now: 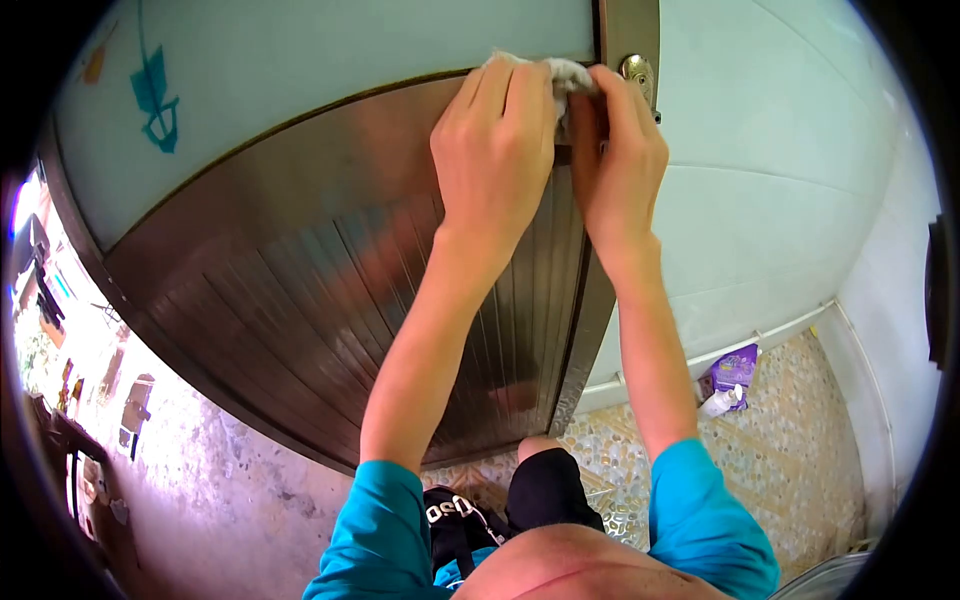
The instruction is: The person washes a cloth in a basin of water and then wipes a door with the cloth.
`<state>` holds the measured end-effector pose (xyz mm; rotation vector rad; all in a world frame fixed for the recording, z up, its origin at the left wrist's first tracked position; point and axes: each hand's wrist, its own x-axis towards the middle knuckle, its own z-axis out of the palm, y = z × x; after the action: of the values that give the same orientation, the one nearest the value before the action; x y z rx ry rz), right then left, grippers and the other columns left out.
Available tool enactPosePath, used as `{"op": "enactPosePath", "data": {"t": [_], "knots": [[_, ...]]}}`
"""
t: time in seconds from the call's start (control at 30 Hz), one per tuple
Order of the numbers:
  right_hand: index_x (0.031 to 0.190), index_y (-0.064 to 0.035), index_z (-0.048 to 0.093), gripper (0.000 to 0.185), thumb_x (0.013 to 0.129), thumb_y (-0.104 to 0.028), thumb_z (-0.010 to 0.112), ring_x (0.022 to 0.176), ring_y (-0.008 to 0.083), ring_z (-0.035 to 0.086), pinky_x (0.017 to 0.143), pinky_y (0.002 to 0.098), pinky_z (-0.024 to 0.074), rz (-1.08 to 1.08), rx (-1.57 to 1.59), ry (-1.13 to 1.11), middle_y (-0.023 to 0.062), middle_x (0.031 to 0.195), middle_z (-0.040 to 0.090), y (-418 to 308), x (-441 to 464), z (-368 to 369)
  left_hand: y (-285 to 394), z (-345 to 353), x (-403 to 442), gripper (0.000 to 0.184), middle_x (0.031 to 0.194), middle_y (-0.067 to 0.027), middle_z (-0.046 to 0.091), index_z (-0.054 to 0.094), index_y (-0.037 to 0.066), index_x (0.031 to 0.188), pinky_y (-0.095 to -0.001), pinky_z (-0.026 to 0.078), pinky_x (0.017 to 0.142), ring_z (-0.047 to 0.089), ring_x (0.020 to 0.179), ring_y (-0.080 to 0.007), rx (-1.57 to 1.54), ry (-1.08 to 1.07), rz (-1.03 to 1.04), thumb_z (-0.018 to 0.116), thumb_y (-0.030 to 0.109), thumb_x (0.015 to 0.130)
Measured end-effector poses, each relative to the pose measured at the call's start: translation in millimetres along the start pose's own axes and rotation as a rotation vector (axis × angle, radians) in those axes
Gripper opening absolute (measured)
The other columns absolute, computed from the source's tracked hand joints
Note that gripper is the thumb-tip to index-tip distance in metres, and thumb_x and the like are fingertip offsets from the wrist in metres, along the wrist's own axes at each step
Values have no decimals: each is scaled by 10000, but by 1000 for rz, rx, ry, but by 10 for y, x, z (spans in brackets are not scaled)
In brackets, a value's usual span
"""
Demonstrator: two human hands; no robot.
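A brown metal door (330, 250) with a pale glass upper panel (350, 45) stands in front of me. My left hand (497, 150) is closed on a whitish cloth (570, 75) at the lower edge of the glass, near the door's right side. Beside it, my right hand (622, 160) holds the other end of the same cloth, its fingers curled by the door frame. Just right of my right fingertips is a metal door lock (638, 72). Part of the cloth is hidden behind my fingers.
Low on the right, a purple pouch (735, 370) and a white bottle (722, 402) rest on the patterned floor (790, 430) against the pale wall (760, 230). Various items stand beyond the door at the far left. A black bag (455, 520) is near my legs.
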<state>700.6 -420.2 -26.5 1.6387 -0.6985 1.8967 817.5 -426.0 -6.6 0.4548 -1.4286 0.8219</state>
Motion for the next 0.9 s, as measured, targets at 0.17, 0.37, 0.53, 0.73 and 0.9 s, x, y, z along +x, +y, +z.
{"op": "enactPosePath", "data": {"t": [0.17, 0.37, 0.53, 0.73, 0.9], "knots": [[1122, 23, 588, 234, 898, 89, 601, 869, 389, 605, 735, 438, 501, -27, -7, -12, 189, 978, 625, 70, -350, -54, -9, -41, -329, 95, 799, -86, 619, 662, 22, 911, -373, 502, 630, 604, 712, -269, -11, 7, 73, 701, -22, 836], [1115, 3, 604, 228, 906, 93, 594, 789, 314, 626, 712, 348, 522, -107, -66, 67, 142, 953, 649, 139, 19, 60, -113, 124, -47, 139, 796, -76, 591, 663, 30, 937, -357, 508, 636, 599, 730, -251, -5, 50, 130, 683, -16, 806], [1147, 2, 608, 275, 896, 113, 588, 806, 321, 635, 727, 347, 528, -77, -92, 60, 147, 970, 656, 57, -338, 38, -72, -65, -331, 154, 792, -63, 566, 648, 30, 924, -335, 516, 646, 593, 735, -236, 34, 31, 124, 664, -4, 774], [1141, 18, 606, 268, 892, 118, 600, 835, 336, 641, 744, 353, 533, -98, -81, -2, 163, 998, 655, 50, -111, 23, -88, -32, -233, 144, 791, -97, 610, 684, 15, 953, -381, 497, 633, 598, 714, -274, -30, -3, 101, 715, -21, 818], [1155, 31, 605, 297, 873, 123, 607, 879, 392, 613, 747, 434, 506, -78, -95, 7, 206, 997, 616, 38, -521, 48, -76, -168, -490, 166, 778, -102, 594, 683, 6, 973, -386, 487, 616, 579, 691, -277, -38, 1, 99, 706, -41, 815]]}}
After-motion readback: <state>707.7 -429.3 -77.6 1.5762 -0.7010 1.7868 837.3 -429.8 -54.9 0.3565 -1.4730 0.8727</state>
